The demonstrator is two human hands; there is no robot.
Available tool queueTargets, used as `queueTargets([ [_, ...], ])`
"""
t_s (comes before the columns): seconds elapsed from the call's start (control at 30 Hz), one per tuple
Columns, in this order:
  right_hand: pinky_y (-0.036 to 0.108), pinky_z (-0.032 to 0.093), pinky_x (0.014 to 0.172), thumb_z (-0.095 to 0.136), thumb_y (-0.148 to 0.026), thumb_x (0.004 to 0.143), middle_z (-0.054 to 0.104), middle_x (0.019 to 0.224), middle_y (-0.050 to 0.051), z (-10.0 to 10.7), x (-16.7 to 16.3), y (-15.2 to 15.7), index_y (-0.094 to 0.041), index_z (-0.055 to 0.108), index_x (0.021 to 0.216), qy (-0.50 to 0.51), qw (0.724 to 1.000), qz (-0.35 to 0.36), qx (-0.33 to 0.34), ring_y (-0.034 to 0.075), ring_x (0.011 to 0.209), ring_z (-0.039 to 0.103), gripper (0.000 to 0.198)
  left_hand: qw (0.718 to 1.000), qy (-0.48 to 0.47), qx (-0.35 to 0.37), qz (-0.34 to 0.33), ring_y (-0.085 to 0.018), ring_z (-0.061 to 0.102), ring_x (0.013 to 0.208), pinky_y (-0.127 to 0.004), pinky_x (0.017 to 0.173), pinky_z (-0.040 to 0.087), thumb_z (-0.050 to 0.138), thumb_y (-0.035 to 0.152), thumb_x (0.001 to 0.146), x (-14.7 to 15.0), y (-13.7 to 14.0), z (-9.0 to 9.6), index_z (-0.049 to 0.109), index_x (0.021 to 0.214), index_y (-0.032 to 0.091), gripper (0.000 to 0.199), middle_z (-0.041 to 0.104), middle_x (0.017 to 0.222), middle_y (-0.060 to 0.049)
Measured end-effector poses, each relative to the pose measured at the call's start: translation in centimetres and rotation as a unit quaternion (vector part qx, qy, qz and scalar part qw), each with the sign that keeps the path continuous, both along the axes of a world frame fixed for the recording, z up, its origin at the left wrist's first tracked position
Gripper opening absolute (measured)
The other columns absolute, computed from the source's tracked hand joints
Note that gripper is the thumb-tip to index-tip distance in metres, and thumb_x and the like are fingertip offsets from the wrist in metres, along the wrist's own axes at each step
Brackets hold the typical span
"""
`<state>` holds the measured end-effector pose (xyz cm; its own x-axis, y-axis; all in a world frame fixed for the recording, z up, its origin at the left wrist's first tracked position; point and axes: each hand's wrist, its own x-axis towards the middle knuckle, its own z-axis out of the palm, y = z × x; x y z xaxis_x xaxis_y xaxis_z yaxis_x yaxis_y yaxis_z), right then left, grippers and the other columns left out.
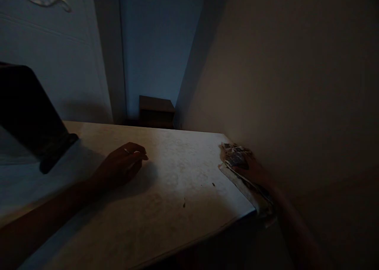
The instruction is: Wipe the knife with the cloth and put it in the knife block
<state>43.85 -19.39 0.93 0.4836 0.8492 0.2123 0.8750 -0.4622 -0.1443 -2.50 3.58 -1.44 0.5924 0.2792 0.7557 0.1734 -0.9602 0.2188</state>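
Note:
My left hand (122,163) is over the pale tabletop (174,171), with a ring on one finger. Its fingers are loosely curled, a little apart, and nothing shows between them. At the table's right end, my right hand (253,169) presses on a crumpled, patterned cloth (235,153) that looks dark and brownish. Part of the cloth lies under my palm, so the fingertips are hard to see. Beneath that hand, a pale folded layer (239,185) runs along the table's edge and hangs over the corner. Small dark bits (184,203) lie on the surface between my hands.
A dark phone or tablet on a stand (32,116) is at the left of the table. Along the right side rises a plain wall (281,84). Beyond the far edge are a small brown box-like cabinet (156,104) and a white panel with raised trim (53,45).

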Motion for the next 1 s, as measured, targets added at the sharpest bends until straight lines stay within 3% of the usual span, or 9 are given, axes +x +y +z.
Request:
queueTargets([
  [0.1,0.052,0.045,0.094,0.063,-0.056,0.073,0.055,0.134,0.022,0.7,-1.7,1.0,-0.016,0.05,0.135,-0.024,0.999,-0.007,-0.028,0.04,0.119,0.055,0.076,0.999,0.018,-0.042,0.006,-0.02,0.066,0.08,-0.032,0.067,0.056,0.049,0.02,0.081,0.0,0.1,-0.3,0.066,0.085,0.028,0.02,0.068,0.087,-0.006],
  [0.23,0.047,0.048,0.083,0.061,-0.043,0.075,0.064,0.117,0.021,2.2,-5.6,4.7,-0.016,0.053,0.133,-0.04,0.997,0.021,-0.068,0.038,0.1,0.064,0.064,0.993,0.062,-0.097,0.011,-0.018,0.065,0.08,-0.03,0.072,0.054,0.047,0.02,0.08,0.3,-0.1,-0.4,0.067,0.084,0.026,0.022,0.068,0.086,-0.004],
  [0.43,0.042,0.047,0.085,0.06,-0.043,0.078,0.067,0.113,0.013,2.1,-12.8,11.9,-0.022,0.058,0.125,-0.019,0.984,0.179,-0.016,0.034,0.103,0.062,0.052,0.979,0.11,-0.174,-0.005,-0.018,0.065,0.078,-0.03,0.072,0.052,0.049,0.016,0.077,0.4,-0.9,0.3,0.069,0.085,0.022,0.022,0.069,0.086,-0.004],
  [0.53,0.043,0.046,0.085,0.056,-0.049,0.082,0.065,0.115,0.016,1.9,-17.9,16.1,-0.019,0.059,0.122,0.006,0.976,0.215,-0.006,0.034,0.104,0.061,0.05,0.972,0.072,-0.223,0.01,-0.016,0.063,0.072,-0.03,0.069,0.05,0.05,0.014,0.075,0.5,-1.1,0.9,0.07,0.083,0.019,0.023,0.069,0.084,-0.004],
  [0.7,0.04,0.047,0.084,0.053,-0.053,0.085,0.064,0.116,0.017,2.5,-27.0,21.6,-0.018,0.057,0.12,0.007,0.957,0.287,-0.05,0.033,0.104,0.062,0.049,0.959,-0.036,-0.272,0.076,-0.016,0.063,0.073,-0.029,0.071,0.049,0.052,0.014,0.074,0.3,-0.6,1.5,0.071,0.08,0.019,0.021,0.069,0.08,-0.003],
  [0.83,0.037,0.047,0.085,0.046,-0.05,0.091,0.059,0.122,0.017,2.7,-31.3,23.1,-0.016,0.052,0.122,-0.038,0.942,0.329,-0.06,0.029,0.107,0.06,0.047,0.956,-0.076,-0.264,0.107,-0.016,0.064,0.077,-0.028,0.077,0.048,0.053,0.008,0.071,-0.3,-0.2,1.7,0.072,0.078,0.017,0.022,0.07,0.077,-0.002],
  [1.0,0.035,0.047,0.081,0.043,-0.039,0.093,0.057,0.122,0.016,1.8,-32.0,22.9,-0.017,0.047,0.128,-0.065,0.94,0.333,-0.036,0.028,0.108,0.059,0.042,0.955,-0.086,-0.256,0.123,-0.015,0.064,0.076,-0.027,0.077,0.048,0.054,0.004,0.07,-0.3,-0.2,1.3,0.072,0.076,0.017,0.022,0.071,0.08,-0.002],
])
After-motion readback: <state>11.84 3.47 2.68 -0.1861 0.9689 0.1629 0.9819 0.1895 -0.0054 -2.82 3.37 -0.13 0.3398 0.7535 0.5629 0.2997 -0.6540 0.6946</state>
